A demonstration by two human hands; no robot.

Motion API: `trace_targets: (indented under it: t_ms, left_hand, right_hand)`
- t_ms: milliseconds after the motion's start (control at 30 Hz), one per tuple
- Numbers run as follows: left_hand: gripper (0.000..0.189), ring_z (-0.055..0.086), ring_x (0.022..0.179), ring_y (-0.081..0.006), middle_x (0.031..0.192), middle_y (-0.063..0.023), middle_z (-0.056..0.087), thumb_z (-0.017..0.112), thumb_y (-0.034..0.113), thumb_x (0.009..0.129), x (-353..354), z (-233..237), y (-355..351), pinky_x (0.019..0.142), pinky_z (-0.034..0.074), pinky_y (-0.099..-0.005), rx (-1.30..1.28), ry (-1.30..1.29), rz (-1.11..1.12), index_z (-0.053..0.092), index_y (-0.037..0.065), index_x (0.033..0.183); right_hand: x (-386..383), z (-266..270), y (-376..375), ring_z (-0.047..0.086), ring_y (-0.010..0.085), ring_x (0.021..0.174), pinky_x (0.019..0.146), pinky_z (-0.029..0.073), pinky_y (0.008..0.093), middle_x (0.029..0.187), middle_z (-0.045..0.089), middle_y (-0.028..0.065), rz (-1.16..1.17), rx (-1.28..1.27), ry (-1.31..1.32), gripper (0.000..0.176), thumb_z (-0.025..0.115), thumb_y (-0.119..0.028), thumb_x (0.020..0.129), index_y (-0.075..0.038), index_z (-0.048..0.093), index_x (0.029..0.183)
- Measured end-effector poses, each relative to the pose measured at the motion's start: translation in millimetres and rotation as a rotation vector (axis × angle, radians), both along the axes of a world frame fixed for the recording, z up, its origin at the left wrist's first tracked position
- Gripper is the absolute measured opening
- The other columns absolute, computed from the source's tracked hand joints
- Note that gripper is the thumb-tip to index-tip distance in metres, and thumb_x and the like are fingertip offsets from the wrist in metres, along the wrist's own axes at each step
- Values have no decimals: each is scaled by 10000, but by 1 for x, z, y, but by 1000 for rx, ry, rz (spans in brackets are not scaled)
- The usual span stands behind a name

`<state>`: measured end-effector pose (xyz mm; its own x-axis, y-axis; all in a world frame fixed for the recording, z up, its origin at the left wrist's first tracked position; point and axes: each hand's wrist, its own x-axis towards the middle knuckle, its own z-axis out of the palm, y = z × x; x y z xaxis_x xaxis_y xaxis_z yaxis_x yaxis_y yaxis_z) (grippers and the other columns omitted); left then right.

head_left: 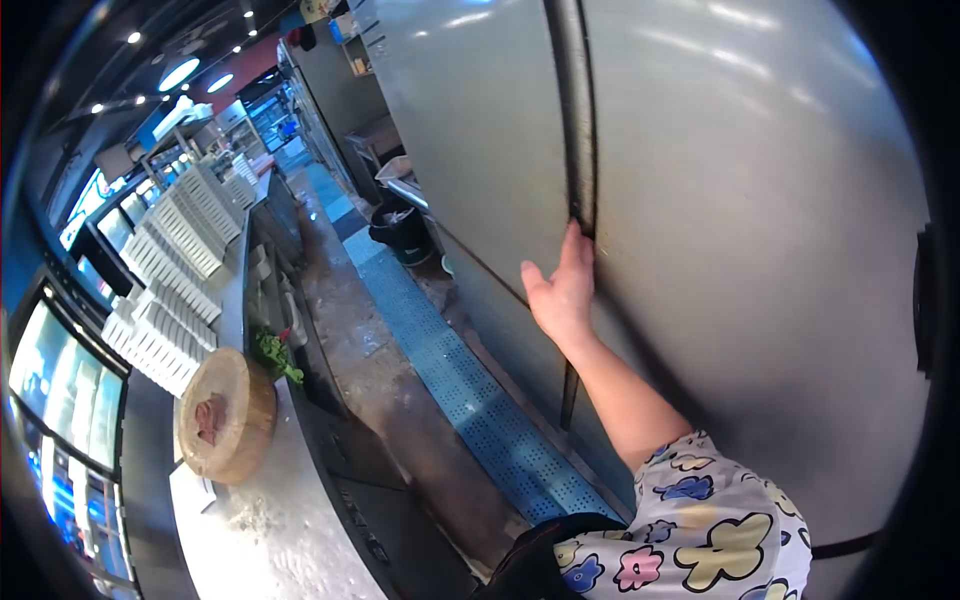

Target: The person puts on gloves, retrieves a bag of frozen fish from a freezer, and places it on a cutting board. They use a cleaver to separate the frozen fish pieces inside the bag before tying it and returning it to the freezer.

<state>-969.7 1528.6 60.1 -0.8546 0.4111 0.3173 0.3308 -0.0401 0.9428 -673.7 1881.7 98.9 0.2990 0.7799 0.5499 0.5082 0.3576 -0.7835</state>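
Observation:
My right hand reaches up to a large steel door, from a flower-print sleeve at the lower right. Its fingertips touch the dark vertical seam between this door and a second steel door on the left. The fingers are stretched out close together, the thumb stands apart, and nothing is visibly held. My left hand is not in view.
Left of the aisle, a steel counter bears a round wooden block with reddish meat, leafy greens and white stacked trays. A blue perforated mat lines the floor near a black bin.

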Motion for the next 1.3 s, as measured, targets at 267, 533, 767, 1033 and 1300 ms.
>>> trace_targets:
  t_ms: [267,533,767,1033,1300]
  left_hand:
    - [499,482,1246,-245,1331,-154,522,439,278,978,-11,-15,56,1066,369,-343,-175,87,-162,398,2,1392]
    - [614,317,1350,-347,1494,-228,283,472,114,971,-154,3,289,1124,240,-373,-138,541,-302,150,-9,1480]
    - [570,300,1354,-221,1509,-99,283,309,348,1045,-261,-44,334,1138,206,-335,315,12,-535,216,-13,1476]
    - [572,291,1378,-267,1496,-154,314,367,309,1003,-237,8,330,1138,209,-395,200,8,-362,282,-30,1456]
    - [389,542,1101,-457,1293,-312,466,370,213,1024,-198,-70,285,879,487,-527,117,760,28,448,-21,1325]
  right_hand:
    - [-66,-14,-68,548,323,881,750,476,404,956,505,164,463,293,129,573,690,-141,716,-10,488,1236]
    - [-112,-38,-45,623,320,962,794,518,392,1084,610,186,695,6,-283,491,691,-166,790,34,537,1212]
    - [-60,-11,116,125,450,1413,1114,204,578,1509,147,297,-392,-407,-706,1022,711,-468,764,-20,146,1489]
    - [-18,40,219,232,418,1375,1060,325,519,1467,265,244,-766,-623,-379,1185,760,-605,649,-67,131,1498]
    - [35,-11,292,522,343,1177,916,488,393,1225,543,162,-624,-432,-783,724,754,-277,736,-119,432,1365]
